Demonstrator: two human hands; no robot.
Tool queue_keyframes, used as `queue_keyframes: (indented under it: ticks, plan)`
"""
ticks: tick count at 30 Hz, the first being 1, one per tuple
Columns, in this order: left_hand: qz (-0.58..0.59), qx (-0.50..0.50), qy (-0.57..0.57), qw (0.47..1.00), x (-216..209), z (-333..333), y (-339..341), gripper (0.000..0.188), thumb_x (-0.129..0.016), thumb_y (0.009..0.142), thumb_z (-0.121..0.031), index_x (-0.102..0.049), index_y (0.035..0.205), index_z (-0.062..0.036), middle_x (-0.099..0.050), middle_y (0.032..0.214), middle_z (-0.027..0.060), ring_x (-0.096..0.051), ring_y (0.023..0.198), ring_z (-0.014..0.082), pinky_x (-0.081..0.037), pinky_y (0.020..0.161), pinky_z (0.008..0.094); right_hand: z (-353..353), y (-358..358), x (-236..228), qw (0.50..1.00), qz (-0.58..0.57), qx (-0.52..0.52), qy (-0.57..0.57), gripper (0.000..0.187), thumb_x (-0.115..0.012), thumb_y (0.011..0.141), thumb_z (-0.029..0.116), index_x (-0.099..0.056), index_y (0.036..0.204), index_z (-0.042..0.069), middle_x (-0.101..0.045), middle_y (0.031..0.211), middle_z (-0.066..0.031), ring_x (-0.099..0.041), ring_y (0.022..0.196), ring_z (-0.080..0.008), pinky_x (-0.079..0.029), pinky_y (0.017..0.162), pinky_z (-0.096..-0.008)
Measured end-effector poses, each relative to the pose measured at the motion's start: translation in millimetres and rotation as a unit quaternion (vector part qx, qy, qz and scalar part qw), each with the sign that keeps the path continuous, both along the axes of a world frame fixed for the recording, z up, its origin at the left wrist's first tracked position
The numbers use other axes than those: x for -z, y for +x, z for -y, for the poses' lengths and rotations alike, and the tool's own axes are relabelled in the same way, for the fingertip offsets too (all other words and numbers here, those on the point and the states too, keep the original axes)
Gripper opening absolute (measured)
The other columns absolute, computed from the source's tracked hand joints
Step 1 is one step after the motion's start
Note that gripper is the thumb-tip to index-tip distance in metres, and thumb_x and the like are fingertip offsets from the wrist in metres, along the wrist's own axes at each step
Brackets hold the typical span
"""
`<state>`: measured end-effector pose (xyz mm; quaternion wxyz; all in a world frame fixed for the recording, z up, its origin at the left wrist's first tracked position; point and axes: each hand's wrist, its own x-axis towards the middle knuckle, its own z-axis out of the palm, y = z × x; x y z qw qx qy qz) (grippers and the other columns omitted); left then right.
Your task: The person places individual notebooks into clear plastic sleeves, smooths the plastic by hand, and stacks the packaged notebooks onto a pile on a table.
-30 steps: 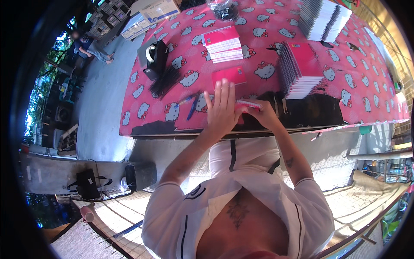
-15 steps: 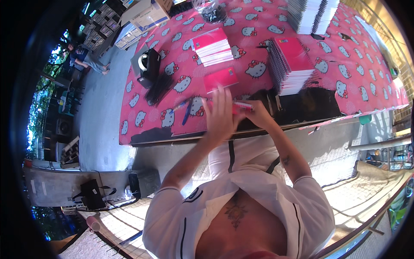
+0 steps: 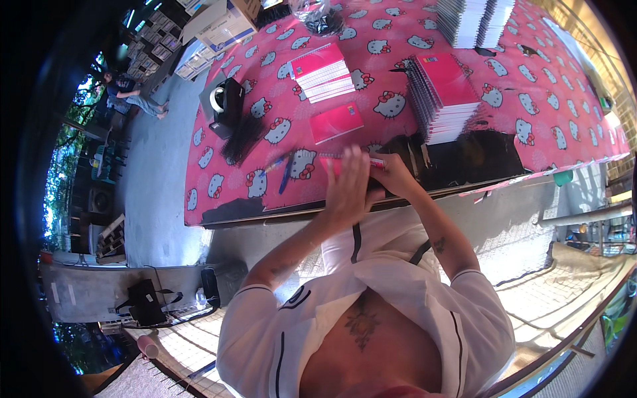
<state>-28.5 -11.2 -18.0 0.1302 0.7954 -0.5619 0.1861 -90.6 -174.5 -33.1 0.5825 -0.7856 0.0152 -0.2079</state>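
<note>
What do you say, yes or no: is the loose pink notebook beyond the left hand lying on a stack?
No, the loose pink notebook lies on the patterned tablecloth, apart from the short notebook stack behind it.

The surface (image 3: 551, 86) is pink, patterned with white cartoon cat faces in red bows, and black along one patch near its edge. The held notebook (image 3: 336, 162), lone notebook (image 3: 337, 124) and right-hand stack (image 3: 448, 99) show deep pink; the stack's page edges are white. The tape dispenser (image 3: 232, 109) is black, the shirt (image 3: 255, 331) white with dark piping.
</note>
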Motion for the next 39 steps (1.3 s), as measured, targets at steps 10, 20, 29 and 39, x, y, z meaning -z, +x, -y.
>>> queue_keyframes:
  ticks: [10,20,29,39]
  plan:
    - [-0.055,0.019,0.021,0.998,-13.5,14.3,11.4,0.085,-0.033,0.098,-0.060,-0.028,0.149,0.0069,-0.026,0.156,0.0270,-0.022,0.148,0.0406,-0.005,0.112,0.0679,4.2,2.8,1.4,0.998,-0.066,-0.012,0.006,0.032,-0.065,0.085,0.005,-0.066,0.117,0.000,-0.071,0.090,-0.0216,-0.073,0.084,-0.0282,-0.054,0.075,-0.0346]
    - [-0.069,0.102,-0.105,0.987,-36.1,12.1,37.7,0.022,-0.066,0.090,-0.025,-0.068,0.108,-0.0117,-0.069,0.105,0.0019,-0.065,0.106,0.0211,-0.013,0.116,0.0624,2.4,3.3,1.5,0.997,-0.054,-0.017,-0.046,0.026,-0.069,0.089,0.014,-0.068,0.111,0.000,-0.069,0.082,-0.0205,-0.066,0.068,-0.0235,-0.051,0.069,-0.0348]
    - [-0.067,0.119,-0.146,0.980,-39.7,14.9,36.3,0.014,-0.071,0.086,-0.020,-0.068,0.096,-0.0118,-0.066,0.086,0.0019,-0.066,0.084,0.0216,-0.028,0.114,0.0537,2.2,2.3,0.6,0.998,-0.036,-0.044,-0.021,0.020,-0.069,0.088,0.013,-0.069,0.104,0.001,-0.069,0.081,-0.0180,-0.063,0.068,-0.0202,-0.049,0.068,-0.0339]
    - [-0.118,0.107,-0.104,0.982,-39.9,12.7,31.0,0.027,-0.074,0.082,-0.020,-0.065,0.106,-0.0088,-0.060,0.103,0.0074,-0.059,0.100,0.0275,-0.037,0.102,0.0504,3.7,4.4,3.6,0.996,-0.059,-0.061,-0.017,0.018,-0.069,0.088,0.013,-0.068,0.100,-0.001,-0.070,0.083,-0.0174,-0.065,0.072,-0.0206,-0.050,0.070,-0.0348]
